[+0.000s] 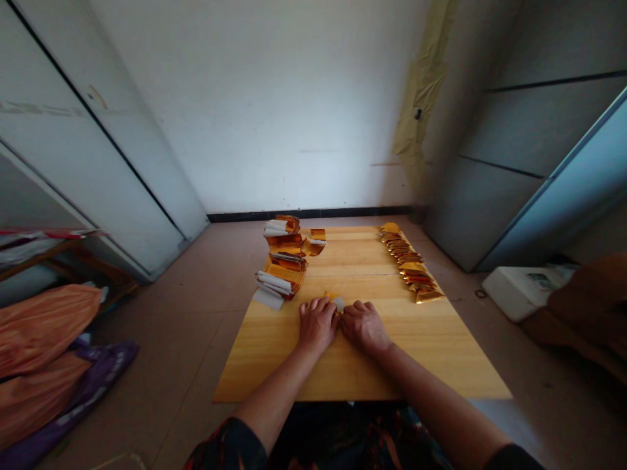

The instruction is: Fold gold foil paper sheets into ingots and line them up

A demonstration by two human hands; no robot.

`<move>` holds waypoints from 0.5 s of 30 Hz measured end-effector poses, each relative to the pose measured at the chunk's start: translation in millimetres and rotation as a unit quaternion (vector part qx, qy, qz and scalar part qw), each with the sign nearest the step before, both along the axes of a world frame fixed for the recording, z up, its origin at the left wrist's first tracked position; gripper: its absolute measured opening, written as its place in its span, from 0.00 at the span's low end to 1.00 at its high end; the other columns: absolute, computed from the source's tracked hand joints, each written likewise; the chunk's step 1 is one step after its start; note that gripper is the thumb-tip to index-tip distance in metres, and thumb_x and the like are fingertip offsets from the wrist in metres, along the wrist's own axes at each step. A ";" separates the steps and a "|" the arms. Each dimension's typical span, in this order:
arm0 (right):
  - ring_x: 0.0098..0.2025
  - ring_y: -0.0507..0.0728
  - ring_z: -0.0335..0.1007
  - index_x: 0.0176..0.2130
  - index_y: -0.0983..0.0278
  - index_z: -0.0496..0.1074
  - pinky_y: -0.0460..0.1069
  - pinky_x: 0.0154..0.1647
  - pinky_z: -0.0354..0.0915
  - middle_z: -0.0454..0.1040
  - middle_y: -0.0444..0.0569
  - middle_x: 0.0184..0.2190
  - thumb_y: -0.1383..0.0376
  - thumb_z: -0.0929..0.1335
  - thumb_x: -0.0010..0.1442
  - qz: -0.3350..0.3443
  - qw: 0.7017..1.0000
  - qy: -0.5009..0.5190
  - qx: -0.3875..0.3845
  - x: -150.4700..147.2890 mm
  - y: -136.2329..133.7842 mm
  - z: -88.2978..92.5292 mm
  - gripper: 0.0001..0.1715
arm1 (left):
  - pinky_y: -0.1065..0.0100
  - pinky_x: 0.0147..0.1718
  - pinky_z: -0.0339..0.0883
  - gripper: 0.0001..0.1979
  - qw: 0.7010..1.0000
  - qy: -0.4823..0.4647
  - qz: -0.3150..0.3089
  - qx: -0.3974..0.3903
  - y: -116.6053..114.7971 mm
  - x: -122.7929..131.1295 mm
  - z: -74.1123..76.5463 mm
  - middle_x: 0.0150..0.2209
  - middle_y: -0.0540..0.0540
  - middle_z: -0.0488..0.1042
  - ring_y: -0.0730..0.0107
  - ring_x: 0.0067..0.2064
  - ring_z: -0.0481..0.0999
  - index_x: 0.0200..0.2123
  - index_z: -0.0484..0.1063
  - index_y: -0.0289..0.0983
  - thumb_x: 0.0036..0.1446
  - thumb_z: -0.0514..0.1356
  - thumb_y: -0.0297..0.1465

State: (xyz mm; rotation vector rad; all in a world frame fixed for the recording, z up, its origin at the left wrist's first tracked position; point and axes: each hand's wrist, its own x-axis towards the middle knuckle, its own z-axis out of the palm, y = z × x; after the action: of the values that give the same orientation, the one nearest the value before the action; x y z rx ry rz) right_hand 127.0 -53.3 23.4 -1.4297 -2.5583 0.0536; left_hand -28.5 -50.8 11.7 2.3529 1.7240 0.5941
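Both my hands rest side by side on the wooden table [431, 352], pinching one small gold foil paper [336, 301] that peeks out between the fingers. My left hand [317, 322] is closed on its left part, my right hand [363, 325] on its right part. Most of the paper is hidden under my knuckles. To the left of my hands lies a pile of flat gold and white paper sheets [281, 273]. A row of folded gold pieces [410, 264] runs along the table's right side.
A further small gold piece [316, 241] lies near the far edge. Orange and purple bags [46, 356] sit on the floor at left. A white box [522, 287] stands on the floor at right. Grey cabinets flank the table on both sides.
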 end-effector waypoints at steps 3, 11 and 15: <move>0.38 0.56 0.61 0.29 0.62 0.73 0.50 0.37 0.50 0.73 0.49 0.32 0.64 0.62 0.63 -0.003 1.000 0.003 0.006 -0.5 2.8 -5.2 0.13 | 0.52 0.50 0.51 0.08 1.000 -0.005 0.011 -0.006 1.3 -2.0 0.7 0.49 0.45 0.72 0.55 0.52 0.65 0.42 0.67 0.43 0.58 0.54 0.31; 0.38 0.55 0.62 0.30 0.63 0.73 0.49 0.35 0.51 0.73 0.49 0.34 0.66 0.63 0.62 -0.094 0.995 0.038 0.011 -12.5 0.7 -15.5 0.11 | 0.56 0.46 0.54 0.06 1.000 0.021 0.022 -0.007 5.4 -2.5 -1.0 0.49 0.47 0.72 0.59 0.49 0.66 0.38 0.71 0.42 0.58 0.55 0.32; 0.38 0.55 0.63 0.33 0.63 0.73 0.49 0.36 0.51 0.72 0.49 0.34 0.68 0.63 0.62 -0.123 0.990 0.057 0.025 -21.3 -2.2 -16.0 0.09 | 0.58 0.44 0.54 0.06 0.999 0.032 0.030 0.009 6.5 -1.8 -3.9 0.49 0.49 0.73 0.62 0.49 0.66 0.38 0.72 0.43 0.59 0.56 0.33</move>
State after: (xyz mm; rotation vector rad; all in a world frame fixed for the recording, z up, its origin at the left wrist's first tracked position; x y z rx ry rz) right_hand 105.7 -55.5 7.5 -1.6595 -2.2607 0.0299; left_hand -30.2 -44.3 7.8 2.3644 1.8298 0.5513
